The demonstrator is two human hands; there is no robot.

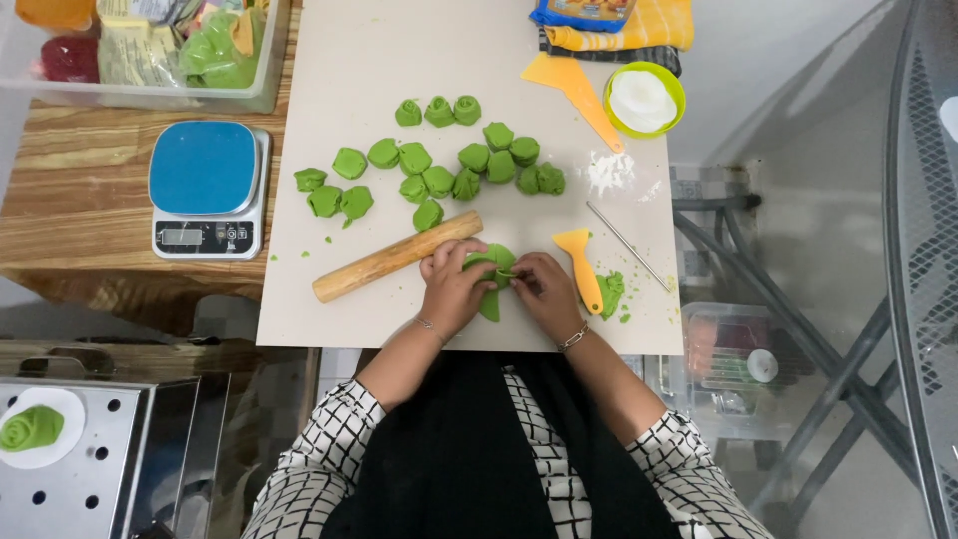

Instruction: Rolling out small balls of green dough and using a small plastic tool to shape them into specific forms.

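Observation:
My left hand [454,287] and my right hand [544,291] meet over a flat piece of green dough [491,268] on the beige work mat [369,299]. Both pinch and fold its upper edge; part of the dough hangs below between my palms. A wooden rolling pin [395,257] lies slanted just left of my left hand. A yellow scraper [581,265] rests right beside my right hand, with green dough scraps [611,292] next to it. Several shaped green dough pieces [439,165] sit in rows farther up the mat.
A blue-topped kitchen scale [206,188] stands on the wooden table at left. A green bowl of white flour [644,98], an orange scraper [574,90], a flour patch [609,172] and a thin metal rod [627,245] lie at right. A perforated steel tray [100,469] holds one green roll [30,429].

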